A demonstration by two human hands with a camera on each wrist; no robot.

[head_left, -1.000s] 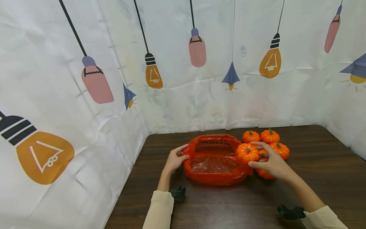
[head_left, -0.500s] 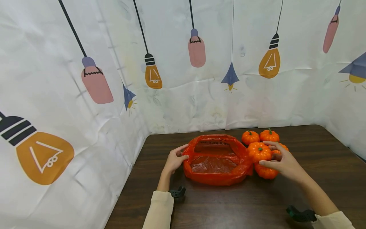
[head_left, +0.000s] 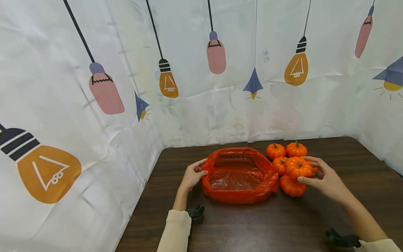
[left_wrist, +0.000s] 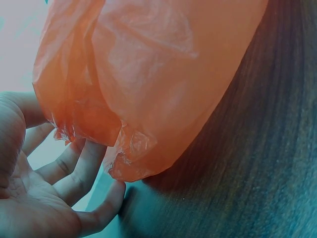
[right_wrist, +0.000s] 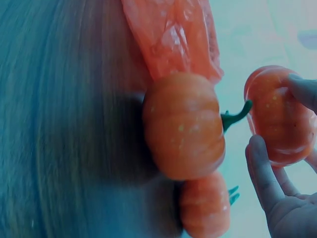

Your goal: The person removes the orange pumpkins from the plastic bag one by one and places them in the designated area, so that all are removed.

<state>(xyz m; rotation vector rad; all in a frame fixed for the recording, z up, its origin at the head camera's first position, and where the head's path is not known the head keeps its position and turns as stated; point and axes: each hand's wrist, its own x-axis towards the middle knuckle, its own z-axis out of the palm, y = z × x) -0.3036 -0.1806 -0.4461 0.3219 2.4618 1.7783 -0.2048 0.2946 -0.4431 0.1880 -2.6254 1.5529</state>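
Observation:
A thin red plastic bag, mouth wide and facing up, sits on the dark table. My left hand pinches its left rim; in the left wrist view, fingers lie against the gathered edge of the bag. My right hand holds a small orange toy pumpkin with a green stem between thumb and fingers. This pumpkin is raised above the others, to the right of the bag. Just below it, a pumpkin stands on the table, also near the held one in the right wrist view.
More pumpkins stand to the bag's right, including one at the back, another beside it, and one close to the bag. A white curtain printed with lamps hangs behind and left of the table.
My right hand has moved right with the pumpkin, from the bag's right rim to over the other pumpkins. The left hand and bag have stayed put.

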